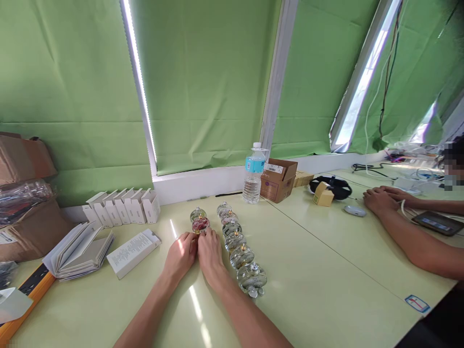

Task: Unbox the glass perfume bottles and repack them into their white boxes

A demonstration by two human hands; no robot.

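Observation:
My left hand (180, 254) and my right hand (210, 252) lie side by side on the pale table (308, 270), fingers curled forward and closed round a small round glass bottle with pink contents (200, 224). Just behind it stands a second small glass bottle (197, 213). To the right of my right hand runs a row of several clear round glass bottles (239, 246), from far to near, the nearest one (252, 279) largest in view.
A white carton (133, 253) lies left of my hands, beside a stack of flat folded cartons (78, 251). Upright white boxes (121, 208) line the back. A water bottle (253, 174) and cardboard box (278, 180) stand behind. Another person's hands (382, 198) rest at right.

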